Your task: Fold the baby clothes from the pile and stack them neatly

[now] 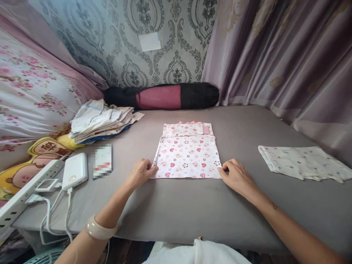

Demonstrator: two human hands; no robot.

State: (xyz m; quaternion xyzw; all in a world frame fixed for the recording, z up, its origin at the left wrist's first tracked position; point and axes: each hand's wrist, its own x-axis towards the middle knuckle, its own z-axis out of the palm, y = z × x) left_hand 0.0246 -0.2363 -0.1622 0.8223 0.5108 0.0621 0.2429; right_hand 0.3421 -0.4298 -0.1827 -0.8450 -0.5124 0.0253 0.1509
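The fingers of the left hand [141, 172] are pinched, thumb against forefinger, on the near left corner of a printed cloth [187, 157]; those of the right hand [238, 179] pinch its near right corner. Between them the thin white fabric lies flat, its near edge drawn almost straight, scattered with pink hearts and small flowers. Beyond the fingers, its far end is doubled into a narrow band with a plain pink patch and a ruffled edge.

It rests on a smooth, matte grey cover [192, 209]. Well right of the right fingers lies a folded pale cloth [302, 161], roughly rectangular with a wavy near edge. Left of the left fingers are a blurred-out flat rectangle [102, 161] and, farther off, a glossy white block [75, 170] with rounded corners. Beyond these sits a loose, rumpled cloth stack [100, 119]; farthest from the fingers stretches a long cylindrical bag [165, 97], black with a textured pink panel.
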